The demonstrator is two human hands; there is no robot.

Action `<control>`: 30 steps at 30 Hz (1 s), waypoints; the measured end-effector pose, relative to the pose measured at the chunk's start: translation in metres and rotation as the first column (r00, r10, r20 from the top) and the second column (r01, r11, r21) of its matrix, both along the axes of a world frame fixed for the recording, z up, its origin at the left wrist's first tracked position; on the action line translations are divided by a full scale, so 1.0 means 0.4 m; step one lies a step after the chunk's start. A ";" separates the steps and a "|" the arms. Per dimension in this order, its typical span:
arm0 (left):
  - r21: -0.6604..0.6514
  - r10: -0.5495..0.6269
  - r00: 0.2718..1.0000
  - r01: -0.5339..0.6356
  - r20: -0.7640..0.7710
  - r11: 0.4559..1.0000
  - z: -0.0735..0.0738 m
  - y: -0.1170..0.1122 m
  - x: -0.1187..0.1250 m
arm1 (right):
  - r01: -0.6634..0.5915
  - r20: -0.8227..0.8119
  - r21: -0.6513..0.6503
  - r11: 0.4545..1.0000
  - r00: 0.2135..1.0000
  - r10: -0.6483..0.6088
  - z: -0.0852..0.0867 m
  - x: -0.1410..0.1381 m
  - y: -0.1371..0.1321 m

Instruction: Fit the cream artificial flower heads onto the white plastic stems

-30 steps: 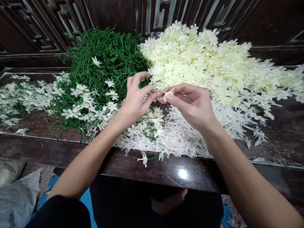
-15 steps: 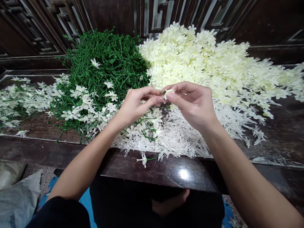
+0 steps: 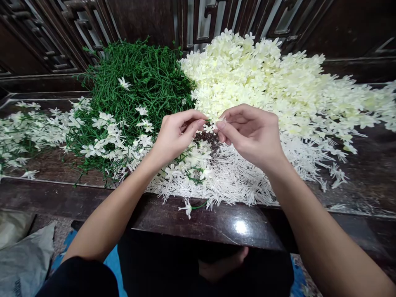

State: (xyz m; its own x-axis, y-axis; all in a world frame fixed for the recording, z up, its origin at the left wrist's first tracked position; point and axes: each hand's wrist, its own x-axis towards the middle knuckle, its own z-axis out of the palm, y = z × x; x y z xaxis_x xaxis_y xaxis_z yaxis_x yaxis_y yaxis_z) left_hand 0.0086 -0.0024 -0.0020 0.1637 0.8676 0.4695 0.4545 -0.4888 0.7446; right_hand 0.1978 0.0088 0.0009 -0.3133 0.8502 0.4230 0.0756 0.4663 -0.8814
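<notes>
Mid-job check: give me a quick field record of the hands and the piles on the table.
left hand: pinching small white flower
right hand: pinching same flower
back left: green stem pile
back right: cream blossom pile
under hands: white spiky pieces
far left: flowered sprigs
surface: dark wooden table

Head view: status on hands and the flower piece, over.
Left hand and right hand both pinching one small flower sprig. Held above white spiky pile on table. Nothing covers the hands.

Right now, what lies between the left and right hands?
In the head view, a small white flower lies there, pinched between the fingertips of the left hand and the right hand.
</notes>
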 end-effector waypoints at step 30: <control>0.194 0.004 0.954 0.057 -0.300 0.979 0.002 -0.009 0.003 | -0.056 0.138 0.045 0.997 0.989 0.050 -0.009 0.005 -0.002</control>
State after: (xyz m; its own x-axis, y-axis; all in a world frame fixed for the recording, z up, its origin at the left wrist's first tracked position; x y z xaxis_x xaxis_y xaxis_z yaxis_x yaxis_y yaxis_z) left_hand 0.0098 -0.0061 -0.0010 0.3441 0.7556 0.5574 0.6248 -0.6274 0.4647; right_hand 0.1998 0.0080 -0.0025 -0.4152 0.8105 0.4131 0.1679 0.5146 -0.8408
